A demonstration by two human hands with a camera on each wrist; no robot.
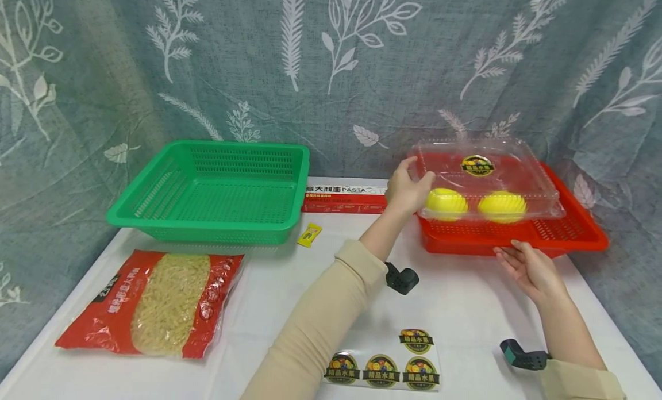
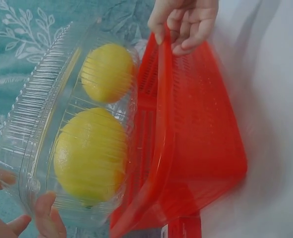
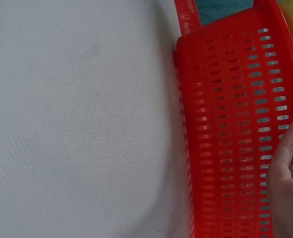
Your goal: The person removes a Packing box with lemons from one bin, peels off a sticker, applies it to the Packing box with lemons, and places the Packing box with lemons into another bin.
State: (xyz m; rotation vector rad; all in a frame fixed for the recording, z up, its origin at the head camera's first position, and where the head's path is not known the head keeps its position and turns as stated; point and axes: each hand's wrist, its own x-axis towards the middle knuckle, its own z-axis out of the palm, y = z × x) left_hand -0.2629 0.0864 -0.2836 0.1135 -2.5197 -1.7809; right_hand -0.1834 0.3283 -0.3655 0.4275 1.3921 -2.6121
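Note:
My left hand [image 1: 407,187] grips the left end of a clear plastic fruit box [image 1: 522,179], its thumb and fingers on the rim. Two yellow lemons [image 2: 91,153] show through the plastic, and a round black-and-gold sticker [image 1: 477,165] is on the lid. The box is tilted above the red basket [image 1: 460,243]; whether its underside touches the basket is hidden. At the basket's front rim, my right hand [image 1: 532,270] holds on, with the thumb over the edge and the fingers curled below it, as the left wrist view shows.
A green basket [image 1: 217,236] stands at the back left, with a bag of pasta [image 1: 170,302] before it. Between the baskets lie a red-and-white pasta box [image 1: 343,203] and a small yellow packet [image 1: 309,235]. A sticker sheet [image 1: 383,383] lies at the front.

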